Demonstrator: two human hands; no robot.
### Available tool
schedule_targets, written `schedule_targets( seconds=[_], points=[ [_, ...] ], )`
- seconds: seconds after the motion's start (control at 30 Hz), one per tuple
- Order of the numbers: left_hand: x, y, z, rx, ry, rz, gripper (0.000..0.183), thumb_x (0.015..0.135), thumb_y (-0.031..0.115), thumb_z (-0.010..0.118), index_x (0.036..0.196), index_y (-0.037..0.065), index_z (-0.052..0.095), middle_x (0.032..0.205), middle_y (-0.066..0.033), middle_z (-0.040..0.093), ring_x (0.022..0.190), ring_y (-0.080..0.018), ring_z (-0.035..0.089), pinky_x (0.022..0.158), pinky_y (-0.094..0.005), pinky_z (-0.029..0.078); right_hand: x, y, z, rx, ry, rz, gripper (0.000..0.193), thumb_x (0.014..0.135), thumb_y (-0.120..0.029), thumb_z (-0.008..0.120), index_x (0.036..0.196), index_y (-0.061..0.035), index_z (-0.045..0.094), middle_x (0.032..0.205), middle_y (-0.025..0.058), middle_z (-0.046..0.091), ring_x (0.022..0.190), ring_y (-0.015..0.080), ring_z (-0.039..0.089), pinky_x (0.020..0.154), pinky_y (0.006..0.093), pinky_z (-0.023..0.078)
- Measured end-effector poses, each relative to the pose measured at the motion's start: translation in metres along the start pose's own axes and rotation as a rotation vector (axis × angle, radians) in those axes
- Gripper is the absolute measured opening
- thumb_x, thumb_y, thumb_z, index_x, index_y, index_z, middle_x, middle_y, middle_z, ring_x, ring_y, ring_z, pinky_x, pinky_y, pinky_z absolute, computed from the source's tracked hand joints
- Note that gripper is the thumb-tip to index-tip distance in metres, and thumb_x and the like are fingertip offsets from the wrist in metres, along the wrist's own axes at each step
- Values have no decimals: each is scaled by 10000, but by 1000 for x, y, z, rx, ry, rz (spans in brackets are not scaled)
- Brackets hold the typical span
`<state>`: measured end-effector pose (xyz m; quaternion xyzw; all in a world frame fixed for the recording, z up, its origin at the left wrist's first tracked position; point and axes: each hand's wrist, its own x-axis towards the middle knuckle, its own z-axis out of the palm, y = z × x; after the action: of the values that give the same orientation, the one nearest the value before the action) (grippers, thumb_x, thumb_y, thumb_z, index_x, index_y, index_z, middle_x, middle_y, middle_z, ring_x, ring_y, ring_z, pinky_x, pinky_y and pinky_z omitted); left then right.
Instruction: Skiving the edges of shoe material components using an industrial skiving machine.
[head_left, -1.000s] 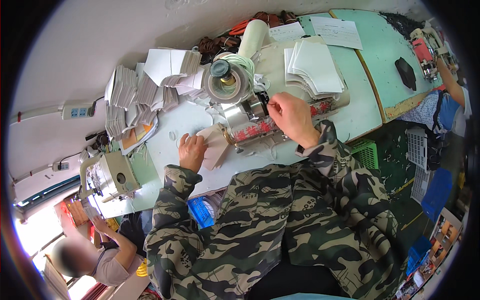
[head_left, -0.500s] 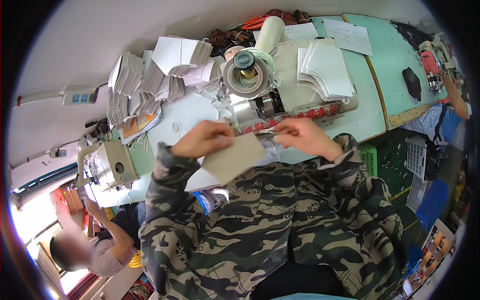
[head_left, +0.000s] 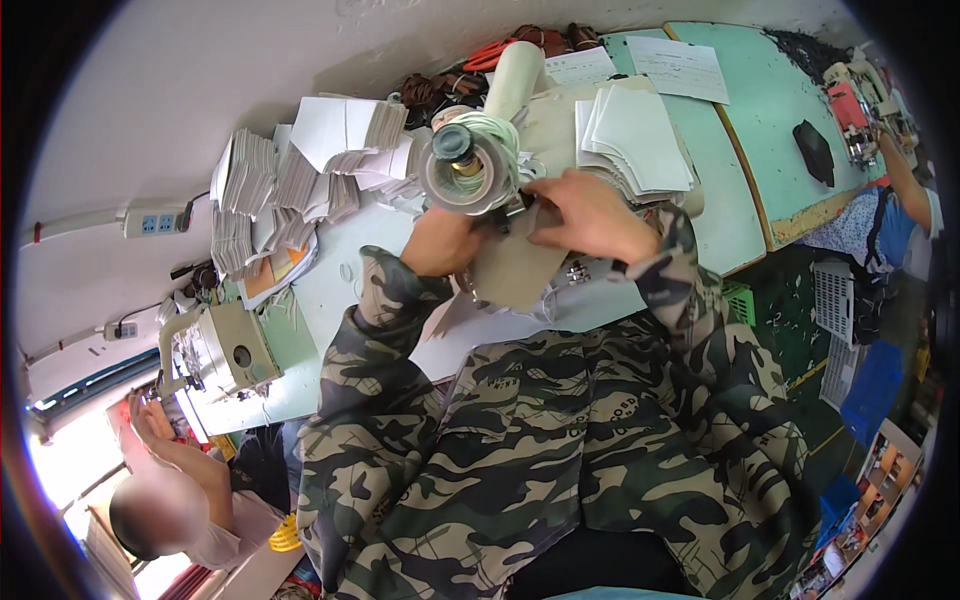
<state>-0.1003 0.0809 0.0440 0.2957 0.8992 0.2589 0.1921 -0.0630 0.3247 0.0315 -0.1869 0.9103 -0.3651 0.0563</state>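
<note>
In front of us, the bench (head_left: 325,300) runs wide, pale at our left and green farther right. On it we see a beige machine (head_left: 557,112), partly covered by our hands and what lies about them. To our left, stacks of white cut pieces (head_left: 245,170) lean together; a smaller white pile (head_left: 632,140) lies on top of the machine. Our right hand (head_left: 595,215) has a narrow grip, pinching the upper right edge of a grey-brown panel (head_left: 515,268). The panel slants between our two hands, just below a round wheel (head_left: 434,190). Our left hand (head_left: 440,242) is at the panel's upper left; its fingertips are hidden, so we cannot tell its grip. A small dark knob (head_left: 453,142) tops the wheel.
</note>
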Motion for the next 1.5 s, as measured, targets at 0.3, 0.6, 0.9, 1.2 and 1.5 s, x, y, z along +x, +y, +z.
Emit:
schedule_targets(
  seconds=[0.3,0.6,0.9,1.2,1.5],
  points=[
    [-55,21,-5,-957,-488,-338,323,1062,279,409,1080,4,577,771,-38,652,516,-123,635,425,-201,450,-27,-12,-12,674,-2,203,142,824,-99,727,907,-4,662,756,28,637,684,66,548,643,237,451],
    [-40,-13,6,-235,-206,-230,284,967,229,499,1001,-14,640,846,-205,647,844,-400,657,710,-447,507,-51,-28,62,686,38,482,170,816,-130,754,856,21,688,706,68,698,669,117,671,614,263,499],
    [2,-11,0,-252,-28,50,250,938,194,538,1012,-9,664,782,-201,646,656,-323,629,625,-404,502,-87,7,21,946,62,447,399,846,-59,715,1205,76,606,1036,104,707,926,121,653,793,268,522],
    [-96,-107,35,633,-152,-312,379,795,311,762,1080,128,595,898,-101,647,741,-322,679,610,-459,525,-60,29,-41,-304,549,21,315,730,-72,749,1035,-65,670,1019,94,673,942,328,612,820,438,483],
    [-113,-126,43,456,83,-185,296,826,266,720,1079,162,608,937,-81,603,713,-322,662,595,-449,521,-64,-33,26,483,145,102,268,838,-65,741,1081,10,658,890,108,704,770,163,684,666,283,530]
  ],
)
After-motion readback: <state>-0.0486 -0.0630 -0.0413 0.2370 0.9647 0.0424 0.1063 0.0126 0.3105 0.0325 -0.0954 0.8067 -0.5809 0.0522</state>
